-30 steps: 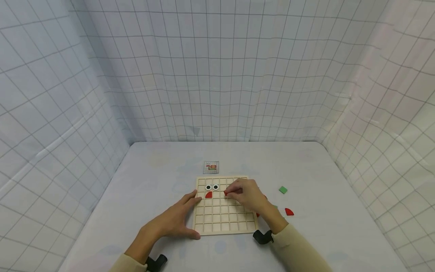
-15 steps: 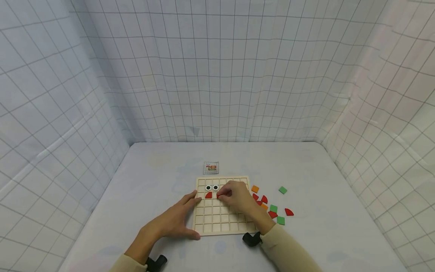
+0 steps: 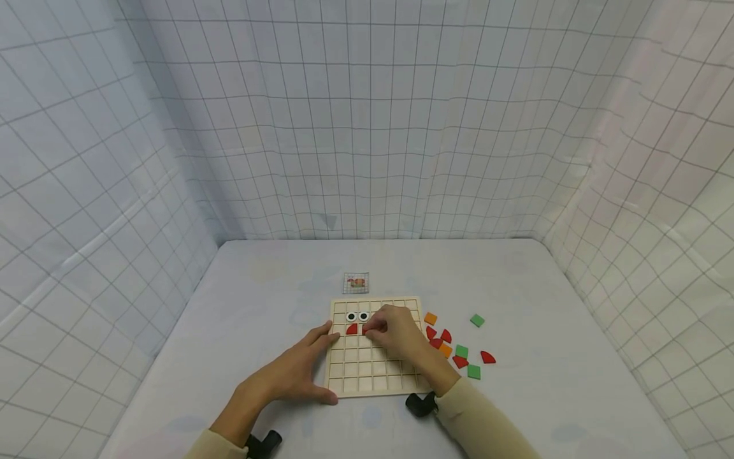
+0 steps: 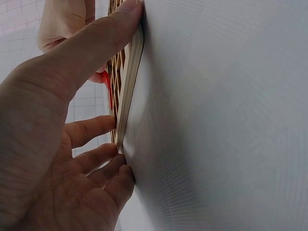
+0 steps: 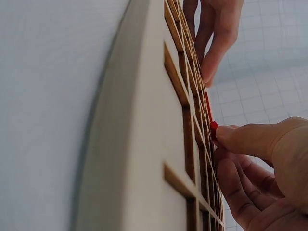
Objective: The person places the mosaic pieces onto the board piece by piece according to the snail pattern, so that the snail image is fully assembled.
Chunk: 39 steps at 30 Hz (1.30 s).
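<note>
A wooden grid board [image 3: 350, 384] lies on the table with two eye pieces [image 3: 358, 317] in its upper left cells. Below the left eye sits a red quarter-circle tile [image 3: 352, 329]. My right hand [image 3: 397, 333] pinches another red tile [image 5: 214, 125] between thumb and fingertips, low over the cell just right of that quarter circle; the fingers cover most of it. Along the board's left side rests my left hand [image 3: 295, 371], fingers extended, fingertips touching the edge and thumb at the near left corner [image 4: 130, 7].
Loose tiles lie right of the board: several red ones [image 3: 446, 336], orange squares [image 3: 431, 318] and green squares [image 3: 474, 371]. A small picture card [image 3: 356, 283] lies behind the board. Gridded white curtains [image 3: 378, 127] stand around the table's back and sides.
My right hand has moved left across the board with the red tile, then settled beside the placed quarter circle. Loose tiles once behind the arm now show. The left hand has stayed still.
</note>
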Motion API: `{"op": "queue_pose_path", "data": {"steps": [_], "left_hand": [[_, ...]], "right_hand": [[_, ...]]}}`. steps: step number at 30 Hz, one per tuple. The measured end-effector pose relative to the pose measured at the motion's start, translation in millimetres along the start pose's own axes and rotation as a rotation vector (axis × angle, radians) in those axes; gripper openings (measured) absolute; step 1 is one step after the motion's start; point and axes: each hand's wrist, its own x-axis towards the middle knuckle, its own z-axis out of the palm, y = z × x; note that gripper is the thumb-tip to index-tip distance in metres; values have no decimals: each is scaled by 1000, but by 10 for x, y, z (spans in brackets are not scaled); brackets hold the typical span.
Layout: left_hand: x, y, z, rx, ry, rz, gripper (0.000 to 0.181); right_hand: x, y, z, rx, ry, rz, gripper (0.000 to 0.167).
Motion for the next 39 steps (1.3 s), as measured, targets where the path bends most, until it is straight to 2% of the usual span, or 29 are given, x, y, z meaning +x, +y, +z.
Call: {"op": "queue_pose_path", "data": {"steps": [7,24,33,36,39], "left_hand": [[-4,2,-4,1,-1,0,126],[-8,-22,0,4,0,5,125],[7,-27,4,5,-2,1,125],[7,-28,6,7,-1,2,126],[5,-30,5,13,1,7,126]], "right_hand": [[7,-30,16,-25,-19,26,7],[61,-53,74,-52,4,37,8],[31,-36,11,-43,-24,57,9],[16,-5,-23,-52,-12,62,10],[0,32,-67,-71,17,32,9]]}}
